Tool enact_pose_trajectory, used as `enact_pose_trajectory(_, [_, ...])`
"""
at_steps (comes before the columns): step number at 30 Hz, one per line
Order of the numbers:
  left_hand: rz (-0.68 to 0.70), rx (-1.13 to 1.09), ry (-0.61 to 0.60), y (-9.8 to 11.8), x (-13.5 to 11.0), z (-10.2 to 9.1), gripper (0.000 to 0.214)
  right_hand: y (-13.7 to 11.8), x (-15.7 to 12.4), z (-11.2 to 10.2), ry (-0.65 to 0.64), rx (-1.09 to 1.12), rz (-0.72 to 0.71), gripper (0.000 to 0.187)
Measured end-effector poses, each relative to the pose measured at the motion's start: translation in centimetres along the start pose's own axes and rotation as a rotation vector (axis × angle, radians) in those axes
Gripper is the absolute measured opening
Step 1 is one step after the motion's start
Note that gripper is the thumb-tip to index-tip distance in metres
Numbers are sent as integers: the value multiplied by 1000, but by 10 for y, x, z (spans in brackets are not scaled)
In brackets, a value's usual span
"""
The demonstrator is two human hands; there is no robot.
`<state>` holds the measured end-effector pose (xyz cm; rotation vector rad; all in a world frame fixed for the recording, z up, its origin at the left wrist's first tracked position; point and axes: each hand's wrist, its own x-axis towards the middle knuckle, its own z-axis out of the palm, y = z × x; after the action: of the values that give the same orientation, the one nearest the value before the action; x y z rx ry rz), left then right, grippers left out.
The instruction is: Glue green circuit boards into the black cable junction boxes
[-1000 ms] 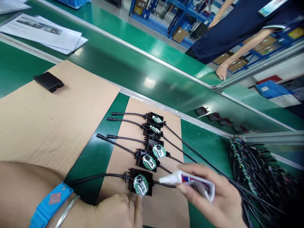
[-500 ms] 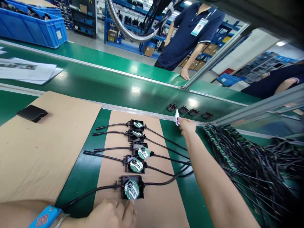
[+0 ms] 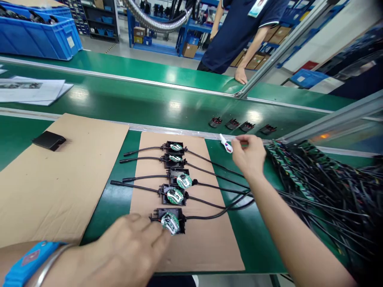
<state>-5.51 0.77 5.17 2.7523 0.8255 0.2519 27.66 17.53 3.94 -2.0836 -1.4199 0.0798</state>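
My left hand [image 3: 131, 243] is at the nearest black plastic box [image 3: 182, 217], its fingers bent and their tips at the lower edge of the round green circuit board [image 3: 170, 223]. Parts of the fingertips are hidden. White material streaks the board. My right hand [image 3: 249, 155] hovers above the green table with thumb and forefinger loosely curved and nothing visible between them. Just left of it, a small white tube [image 3: 226, 144] with a pointed nozzle lies on the table, apart from the fingers. Several similar boxes with boards [image 3: 175, 195] and black cables form a column behind.
A cardboard sheet [image 3: 206, 251] lies beneath the boxes; another sheet [image 3: 74, 171] at left bears a black cover [image 3: 49, 140]. Bundled black cables [image 3: 323, 191] heap at right. Several small dark parts [image 3: 232, 124] stand beyond the metal strip. A person's hand [image 3: 241, 75] rests on the far ledge.
The white tube has gone from my right hand to the table, and that hand has drawn slightly away. My left hand has moved up over the nearest box's cable. The view has shifted.
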Motion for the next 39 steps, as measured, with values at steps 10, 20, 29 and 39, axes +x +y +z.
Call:
enact_pose_trajectory(10, [-384,-192,14,-22,-3,43,14,17,-177,-16,-478,304,-923,19])
enact_pose_trajectory(20, [-444,-305,143,-4,-5,36,20,15,-167,-57,-567,161,-1112,44])
enact_pose_trajectory(29, [-342,-94,30,-8,12,36,22,-14,-161,-58,-800,63,-1083,23])
enact_pose_trajectory(39, [-327,-120,-42,-17,22,33,20,-33,-175,-32,-744,-200,-1078,42])
